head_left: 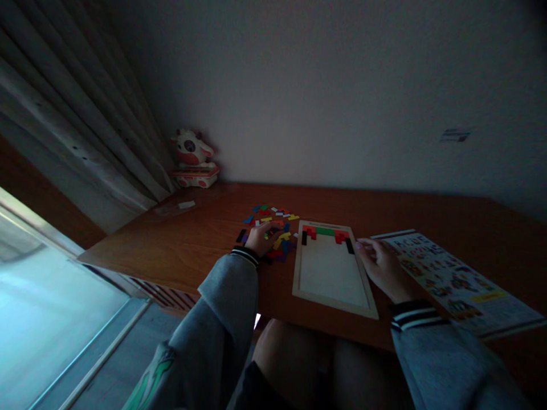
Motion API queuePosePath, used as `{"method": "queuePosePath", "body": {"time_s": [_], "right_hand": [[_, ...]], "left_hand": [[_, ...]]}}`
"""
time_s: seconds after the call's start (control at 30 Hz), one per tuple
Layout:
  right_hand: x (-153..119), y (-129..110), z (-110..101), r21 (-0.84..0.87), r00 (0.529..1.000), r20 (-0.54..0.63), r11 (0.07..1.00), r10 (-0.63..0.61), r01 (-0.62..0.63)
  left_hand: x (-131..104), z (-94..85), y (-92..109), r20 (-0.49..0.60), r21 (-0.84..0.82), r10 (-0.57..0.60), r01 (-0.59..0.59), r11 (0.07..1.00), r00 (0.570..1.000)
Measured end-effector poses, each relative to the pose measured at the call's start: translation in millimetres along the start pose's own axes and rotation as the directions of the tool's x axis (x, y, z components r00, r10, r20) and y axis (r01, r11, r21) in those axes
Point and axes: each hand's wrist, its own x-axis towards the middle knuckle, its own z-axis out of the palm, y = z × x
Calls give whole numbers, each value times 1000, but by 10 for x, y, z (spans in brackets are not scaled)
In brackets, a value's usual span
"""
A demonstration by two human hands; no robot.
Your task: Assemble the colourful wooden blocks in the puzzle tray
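Note:
My left hand [261, 238] is over a heap of coloured puzzle pieces [282, 242], its fingers apart and touching the pieces. It does not appear to hold any of them. To its right lies a wooden puzzle tray [331, 306] with a pale inside. Along the tray's far edge sit red pieces [342, 236], a green piece [325, 231] and black pieces [350, 246]. My right hand [378, 266] rests at the tray's right rim, with thumb and fingers curled close together. Whatever may be between those fingertips is hidden or too small to name.
A printed pattern sheet [459, 285] lies right of the tray on the wooden desk [205, 228]. A cow-shaped toy [194, 159] stands at the back left by the curtain [85, 114]. A small white scrap [186, 205] lies in front of the toy.

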Motion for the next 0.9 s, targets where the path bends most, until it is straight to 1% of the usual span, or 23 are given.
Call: {"method": "queuePosePath", "body": {"time_s": [0.13, 0.27, 0.63, 0.9], "right_hand": [[-3, 48, 16, 0, 1000, 14, 1000, 9, -9], [-2, 73, 22, 3, 1000, 6, 1000, -17, 17], [-1, -29, -21, -14, 1000, 12, 1000, -8, 8], [6, -39, -17, -20, 1000, 8, 1000, -12, 12]], "left_hand": [[-1, 4, -6, 4, -2, 3, -3, 1000, 1000], [1, 4, -8, -1, -3, 2, -2, 1000, 1000], [-15, 23, -44, 17, -12, 3, -3, 1000, 1000], [-17, 25, -51, 13, -5, 10, -10, 1000, 1000]]}}
